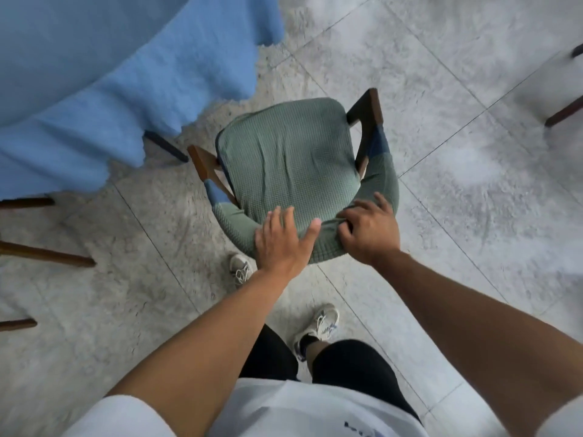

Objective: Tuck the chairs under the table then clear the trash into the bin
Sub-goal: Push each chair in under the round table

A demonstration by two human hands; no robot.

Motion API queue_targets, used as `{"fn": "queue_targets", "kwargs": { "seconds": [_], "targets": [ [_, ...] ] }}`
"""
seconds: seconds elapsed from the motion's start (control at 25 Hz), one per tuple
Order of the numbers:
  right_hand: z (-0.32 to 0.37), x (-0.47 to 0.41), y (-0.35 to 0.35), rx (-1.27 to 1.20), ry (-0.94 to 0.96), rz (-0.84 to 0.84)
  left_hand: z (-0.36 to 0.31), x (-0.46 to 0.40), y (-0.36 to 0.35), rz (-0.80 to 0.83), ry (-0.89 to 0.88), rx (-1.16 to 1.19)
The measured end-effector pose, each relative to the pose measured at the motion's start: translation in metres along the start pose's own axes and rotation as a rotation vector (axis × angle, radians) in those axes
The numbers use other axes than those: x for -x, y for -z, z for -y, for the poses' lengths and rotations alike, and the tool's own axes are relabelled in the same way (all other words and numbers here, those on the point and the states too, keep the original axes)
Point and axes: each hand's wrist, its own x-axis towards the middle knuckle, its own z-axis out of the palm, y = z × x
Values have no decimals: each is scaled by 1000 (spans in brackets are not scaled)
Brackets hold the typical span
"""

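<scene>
Below, hands (325,234) gripping waffle-knit green chair (290,159)

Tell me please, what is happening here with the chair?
A person stands behind a green-covered chair with both hands on its curved backrest. The left hand lies on it with the fingers fairly straight, and the right hand curls over the top edge. The chair faces a table under a blue tablecloth, but its seat is wholly outside the table, so it is not yet tucked in.
</scene>
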Motion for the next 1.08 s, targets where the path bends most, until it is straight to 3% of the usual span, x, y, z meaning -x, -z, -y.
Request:
{"fn": "queue_targets", "kwargs": {
  "seconds": [0.2,0.6,0.96,1.08],
  "targets": [
    [-10,-11,2,-21,79,-70,-3,-12,-10,-208,-19,-24],
    [-26,-147,23,-5,195,-114,-26,-123,38,-280,66,51],
    [-46,-267,55,1,419,-77,-62,-203,75,-195,246,79],
    [-49,-298,61,-25,480,-70,-68,-218,79,-312,285,98]
  ]
}}
